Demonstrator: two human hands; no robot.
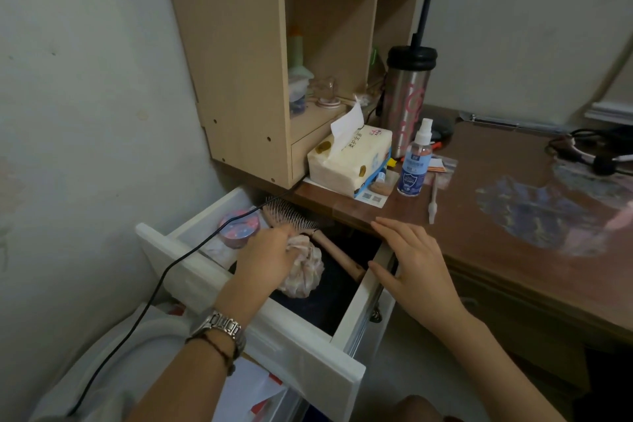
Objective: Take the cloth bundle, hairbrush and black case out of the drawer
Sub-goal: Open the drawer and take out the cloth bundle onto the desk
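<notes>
The white drawer is pulled out under the brown desk. My left hand reaches into it and grips the pale pink cloth bundle. Behind the bundle lies the wooden hairbrush, bristles toward the back, handle toward the drawer's right wall. A dark mass covers the drawer bottom under them; I cannot tell whether it is the black case. My right hand rests open on the drawer's right wall at the desk edge, holding nothing.
A round pink and blue tin sits in the drawer's left back corner. A black cable crosses the drawer. On the desk stand a tissue pack, a spray bottle, a steel tumbler and a wooden shelf unit.
</notes>
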